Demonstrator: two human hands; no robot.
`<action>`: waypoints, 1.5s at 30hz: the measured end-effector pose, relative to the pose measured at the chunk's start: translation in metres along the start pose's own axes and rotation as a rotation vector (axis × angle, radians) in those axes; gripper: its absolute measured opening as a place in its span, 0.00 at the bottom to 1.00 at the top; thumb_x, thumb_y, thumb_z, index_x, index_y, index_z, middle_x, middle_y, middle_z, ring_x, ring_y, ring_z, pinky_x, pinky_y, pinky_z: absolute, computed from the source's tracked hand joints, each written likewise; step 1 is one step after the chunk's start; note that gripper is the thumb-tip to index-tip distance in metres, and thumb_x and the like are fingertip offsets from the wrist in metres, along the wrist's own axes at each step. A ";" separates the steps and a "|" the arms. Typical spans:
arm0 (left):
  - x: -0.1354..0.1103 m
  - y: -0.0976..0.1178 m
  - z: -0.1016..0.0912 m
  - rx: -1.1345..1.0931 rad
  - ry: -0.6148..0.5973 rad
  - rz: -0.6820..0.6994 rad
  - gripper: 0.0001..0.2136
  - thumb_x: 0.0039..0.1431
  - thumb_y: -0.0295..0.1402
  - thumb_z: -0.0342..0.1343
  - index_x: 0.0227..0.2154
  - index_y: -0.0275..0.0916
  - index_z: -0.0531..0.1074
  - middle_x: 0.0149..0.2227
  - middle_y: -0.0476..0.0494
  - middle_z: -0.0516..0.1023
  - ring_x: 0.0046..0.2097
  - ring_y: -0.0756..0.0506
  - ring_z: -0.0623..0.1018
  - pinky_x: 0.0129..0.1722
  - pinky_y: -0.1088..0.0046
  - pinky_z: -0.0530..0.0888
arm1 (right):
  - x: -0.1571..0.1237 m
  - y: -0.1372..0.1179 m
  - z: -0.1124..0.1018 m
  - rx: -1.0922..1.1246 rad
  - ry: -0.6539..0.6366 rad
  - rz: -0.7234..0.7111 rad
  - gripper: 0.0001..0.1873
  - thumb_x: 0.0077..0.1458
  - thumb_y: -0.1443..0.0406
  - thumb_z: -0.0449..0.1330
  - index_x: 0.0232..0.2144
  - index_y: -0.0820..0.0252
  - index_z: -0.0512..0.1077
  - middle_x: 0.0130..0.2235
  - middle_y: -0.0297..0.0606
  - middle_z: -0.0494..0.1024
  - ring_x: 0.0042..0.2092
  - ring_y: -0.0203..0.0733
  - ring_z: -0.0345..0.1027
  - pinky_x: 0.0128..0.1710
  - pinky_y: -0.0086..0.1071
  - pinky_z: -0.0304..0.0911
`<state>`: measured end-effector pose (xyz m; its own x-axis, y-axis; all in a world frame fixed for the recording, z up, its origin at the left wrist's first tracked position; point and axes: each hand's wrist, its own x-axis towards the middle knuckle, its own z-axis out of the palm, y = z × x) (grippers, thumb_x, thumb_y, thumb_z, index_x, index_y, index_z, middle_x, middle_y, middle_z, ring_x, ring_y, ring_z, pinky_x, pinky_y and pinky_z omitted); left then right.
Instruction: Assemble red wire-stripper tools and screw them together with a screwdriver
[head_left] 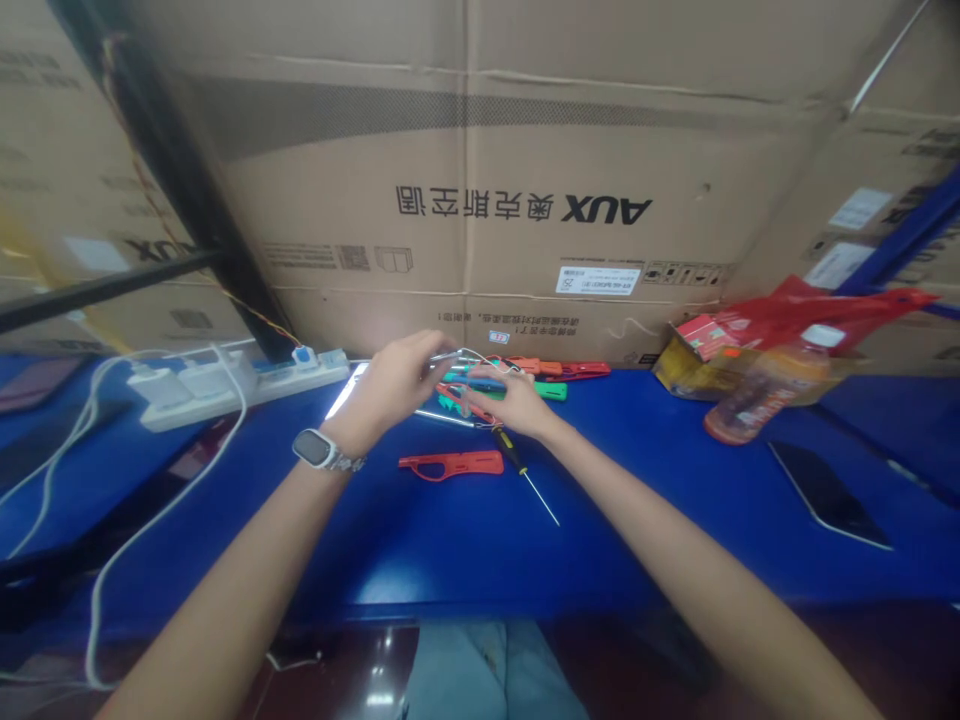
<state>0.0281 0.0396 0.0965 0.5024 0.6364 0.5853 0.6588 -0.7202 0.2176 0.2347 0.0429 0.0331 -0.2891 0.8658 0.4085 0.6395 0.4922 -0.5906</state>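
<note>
My left hand (pixel 401 380), with a watch on the wrist, has its fingers curled over a small pile of parts. From the other side my right hand (pixel 517 402) reaches in with fingers pinched, close to the left fingertips. What each hand grips is too small and blurred to name. Around them lie a thin metal rod (pixel 444 416), red-orange plastic pieces (pixel 585 370) and a green plastic piece (pixel 553 391). Nearer to me rests a red shell like half of a stick lighter's casing (pixel 469 463). A black-and-yellow screwdriver (pixel 511 452) points toward the front right.
A large cardboard box (pixel 525 130) stands behind the blue table (pixel 420 560). At left is a power strip (pixel 300 378) with plugs and a looping white cable (pixel 161 508). At right are a drink bottle (pixel 772 388), an open carton (pixel 679 375) with a red bag (pixel 810 308), and a phone (pixel 825 492).
</note>
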 end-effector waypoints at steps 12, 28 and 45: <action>-0.057 -0.022 0.004 -0.165 -0.077 -0.023 0.09 0.65 0.37 0.54 0.39 0.39 0.74 0.35 0.47 0.78 0.31 0.50 0.74 0.32 0.74 0.70 | -0.040 0.001 -0.007 0.437 0.011 0.036 0.10 0.56 0.62 0.62 0.41 0.57 0.77 0.41 0.38 0.81 0.41 0.44 0.76 0.42 0.38 0.70; -0.091 -0.048 0.030 -0.328 -0.322 -0.200 0.08 0.61 0.38 0.56 0.36 0.39 0.75 0.36 0.44 0.80 0.36 0.46 0.78 0.39 0.68 0.75 | -0.040 0.008 0.005 -0.179 -0.170 -0.118 0.25 0.54 0.74 0.55 0.53 0.51 0.71 0.54 0.42 0.71 0.57 0.50 0.62 0.53 0.47 0.55; -0.094 -0.037 0.023 -0.379 -0.305 -0.210 0.08 0.59 0.38 0.58 0.36 0.38 0.72 0.38 0.44 0.76 0.39 0.45 0.76 0.40 0.66 0.74 | -0.055 -0.015 0.007 -0.094 -0.205 -0.122 0.02 0.58 0.64 0.65 0.34 0.56 0.75 0.39 0.35 0.81 0.46 0.45 0.68 0.49 0.41 0.51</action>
<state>-0.0306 0.0132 0.0150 0.5590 0.7884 0.2570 0.5426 -0.5821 0.6055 0.2360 -0.0118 0.0144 -0.4999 0.8057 0.3176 0.6516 0.5915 -0.4748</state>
